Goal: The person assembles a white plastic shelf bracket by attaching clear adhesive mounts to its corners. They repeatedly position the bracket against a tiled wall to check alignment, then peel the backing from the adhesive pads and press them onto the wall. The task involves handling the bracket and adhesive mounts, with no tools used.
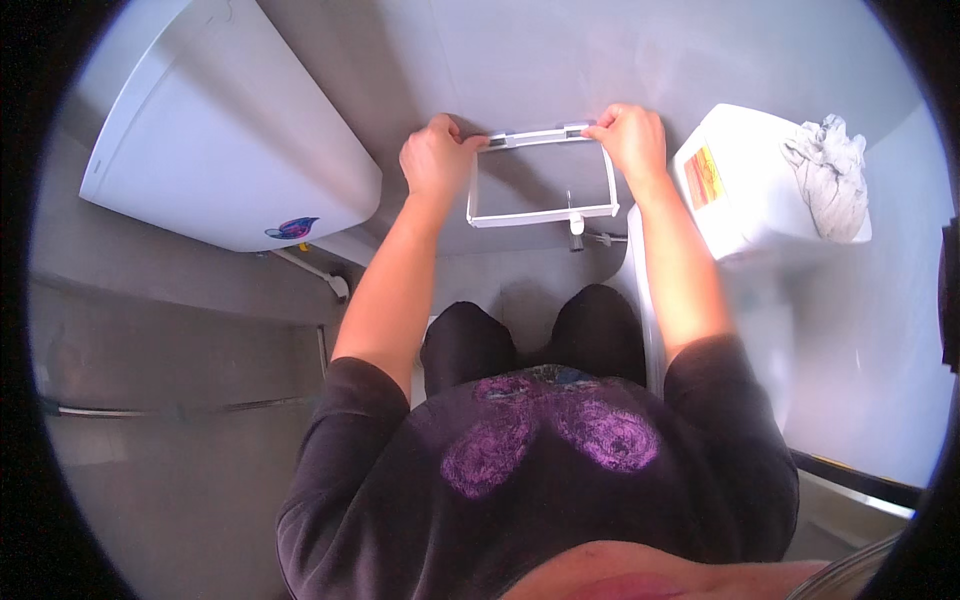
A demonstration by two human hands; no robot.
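Observation:
A white rectangular frame [545,213], like a small wall shelf, stands against the pale grey wall. Two short grey-and-white pieces sit along its back bar. At the bar's left end is my left hand [433,160], fingers curled, thumb pressed to the bar. My right hand [634,142] grips the right end in the same way, thumb and fingertips on the bar. Whether the frame's middle is hollow or a clear panel, I cannot tell. A small white fitting with a dark tip [576,230] shows just below the frame's near edge.
To the left hangs a large white tank-like unit [230,140] with a butterfly sticker; a white pipe [315,272] runs below it. On the right stands a white box-shaped container [750,190] with an orange label. A crumpled grey cloth [832,175] drapes over it.

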